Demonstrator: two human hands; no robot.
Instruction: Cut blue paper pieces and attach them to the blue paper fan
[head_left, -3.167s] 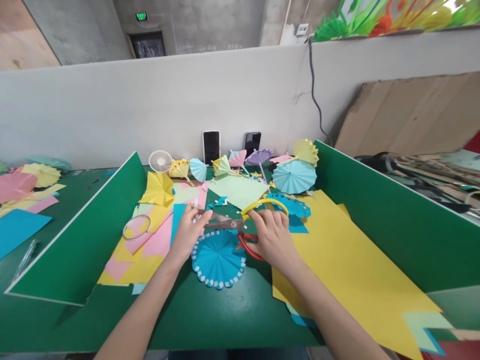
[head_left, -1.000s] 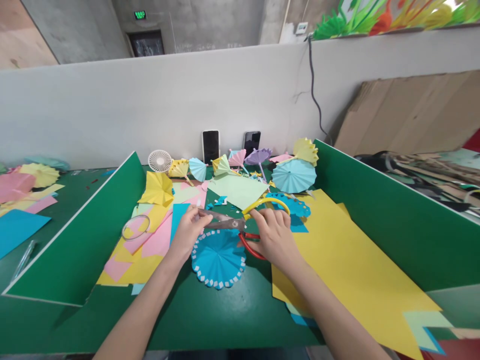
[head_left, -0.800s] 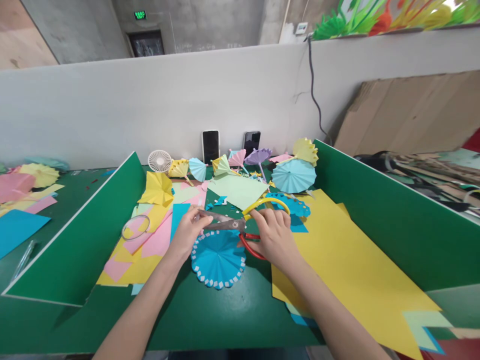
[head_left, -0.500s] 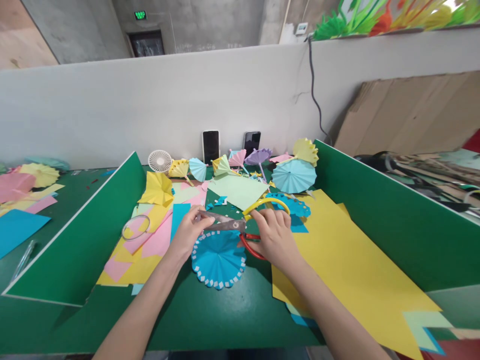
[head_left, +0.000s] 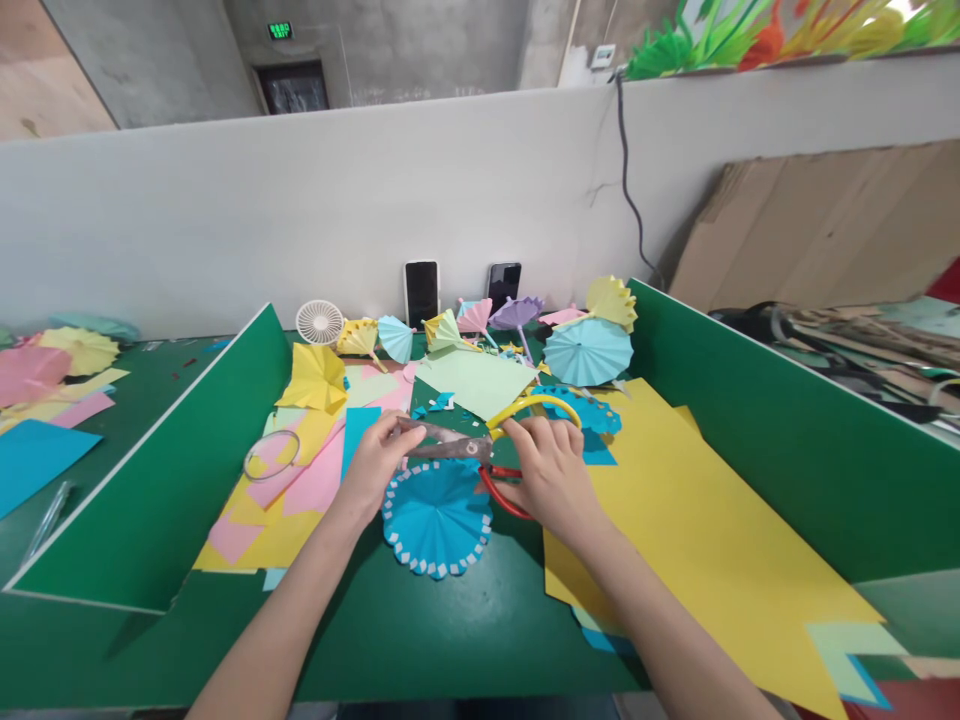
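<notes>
Scissors (head_left: 472,449) are held level above the table (head_left: 450,640), in the middle, between the two hands. The right hand (head_left: 551,475) is closed round the handles (one loop yellow, the other red), with the loops spread well apart. The blades point to the left and stand a little open.

The left hand (head_left: 373,465) is at the blade tips, thumb and fingers drawn close together there. Whether they pinch the metal, a scrap of paper or nothing, I cannot tell, as the fingertips hide it.

Just below the blades, on the near side, a blue disc (head_left: 437,525) of pleated paper lies on the table, white squares set round its scalloped rim. Its far edge passes under the scissors in this view; whether they touch is not clear.

Beside the left hand lies a blue card (head_left: 360,435), and further left a clear ring (head_left: 271,456) rests on pink and yellow scraps. To the right a large yellow sheet (head_left: 697,540) reaches partly under the right forearm. Behind the hands is a pale green sheet (head_left: 476,378), with a purple umbrella (head_left: 517,312) and a light blue umbrella (head_left: 589,352) beyond it, all paper. A white fan (head_left: 320,322) stands at the back left.
</notes>
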